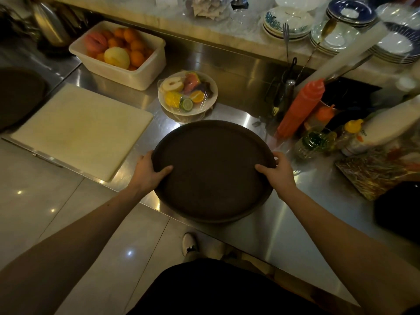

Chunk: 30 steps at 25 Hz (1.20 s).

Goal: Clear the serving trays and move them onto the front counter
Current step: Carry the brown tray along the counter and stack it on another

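A round dark brown serving tray point(213, 171) lies bare over the front edge of the steel worktop point(284, 223), part of it overhanging the floor. My left hand point(148, 171) grips its left rim, thumb on top. On the right rim my right hand point(277, 172) holds it the same way. A second dark round tray point(18, 94) shows at the far left edge, partly cut off. The raised marble front counter point(172, 18) runs along the back.
A white cutting board point(79, 130) lies left of the tray. Behind it stand a plate of wrapped cut fruit point(187, 93) and a tub of oranges point(120, 55). Sauce bottles point(300, 108) crowd the right. Stacked plates point(286, 21) sit on the marble counter.
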Available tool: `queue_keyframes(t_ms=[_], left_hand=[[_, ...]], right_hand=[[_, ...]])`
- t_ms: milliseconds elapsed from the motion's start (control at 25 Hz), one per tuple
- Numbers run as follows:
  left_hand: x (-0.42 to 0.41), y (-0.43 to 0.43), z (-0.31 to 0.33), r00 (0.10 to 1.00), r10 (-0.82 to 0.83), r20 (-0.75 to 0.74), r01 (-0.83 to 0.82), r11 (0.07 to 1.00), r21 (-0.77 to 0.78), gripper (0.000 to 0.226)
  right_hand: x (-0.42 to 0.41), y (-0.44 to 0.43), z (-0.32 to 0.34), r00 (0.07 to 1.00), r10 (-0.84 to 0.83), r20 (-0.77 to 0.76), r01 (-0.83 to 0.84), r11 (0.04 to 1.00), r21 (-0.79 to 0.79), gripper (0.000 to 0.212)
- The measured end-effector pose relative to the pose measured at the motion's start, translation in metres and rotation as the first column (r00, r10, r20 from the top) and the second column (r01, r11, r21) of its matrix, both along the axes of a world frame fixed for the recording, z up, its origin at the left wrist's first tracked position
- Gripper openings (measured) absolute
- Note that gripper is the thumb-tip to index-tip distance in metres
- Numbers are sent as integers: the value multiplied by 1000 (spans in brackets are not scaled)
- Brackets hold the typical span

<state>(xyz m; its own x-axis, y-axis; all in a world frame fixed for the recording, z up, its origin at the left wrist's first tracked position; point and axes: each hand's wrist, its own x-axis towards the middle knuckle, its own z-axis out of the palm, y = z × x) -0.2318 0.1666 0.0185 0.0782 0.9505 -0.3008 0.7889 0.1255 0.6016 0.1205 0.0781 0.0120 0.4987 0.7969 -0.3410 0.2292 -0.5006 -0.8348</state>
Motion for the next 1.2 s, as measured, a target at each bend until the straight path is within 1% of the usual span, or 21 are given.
queue_keyframes(t_ms=[120,240,400,520,600,680,720,800,880,1040,1200], left_hand=[[3,-7,15,999,43,13,-44,997,68,79],[-2,-17,24,995,99,24,-101,989,105,80],[-21,-38,31,971,236,45,-240,963,122,94],[-35,-57,43,937,348,40,-350,929,116,85],[-55,-67,47,928,371,47,-374,918,131,88],[-88,-80,54,917,395,61,-400,903,156,98],[-104,-86,56,906,416,75,-423,893,156,97],[-137,-98,63,875,475,94,-484,858,173,85],[-171,-112,72,847,522,101,-531,822,207,78],[-246,-145,77,770,624,133,-638,743,202,78],[-310,-174,81,733,665,142,-678,699,227,78]], right_hand=[[0,5,10,1000,-23,-10,24,996,82,48],[-2,14,18,1000,15,-20,-12,989,150,43],[-14,27,27,996,91,21,-93,980,176,44],[-37,33,36,989,139,46,-145,976,160,50],[-56,36,41,982,176,64,-185,969,166,50],[-87,39,48,970,227,83,-239,951,195,48],[-102,40,52,964,247,94,-261,944,202,48],[-139,42,59,954,279,112,-298,931,212,49],[-180,41,64,941,316,119,-335,914,227,50],[-267,40,69,903,408,132,-429,863,269,47],[-337,39,65,856,487,170,-516,815,263,49]])
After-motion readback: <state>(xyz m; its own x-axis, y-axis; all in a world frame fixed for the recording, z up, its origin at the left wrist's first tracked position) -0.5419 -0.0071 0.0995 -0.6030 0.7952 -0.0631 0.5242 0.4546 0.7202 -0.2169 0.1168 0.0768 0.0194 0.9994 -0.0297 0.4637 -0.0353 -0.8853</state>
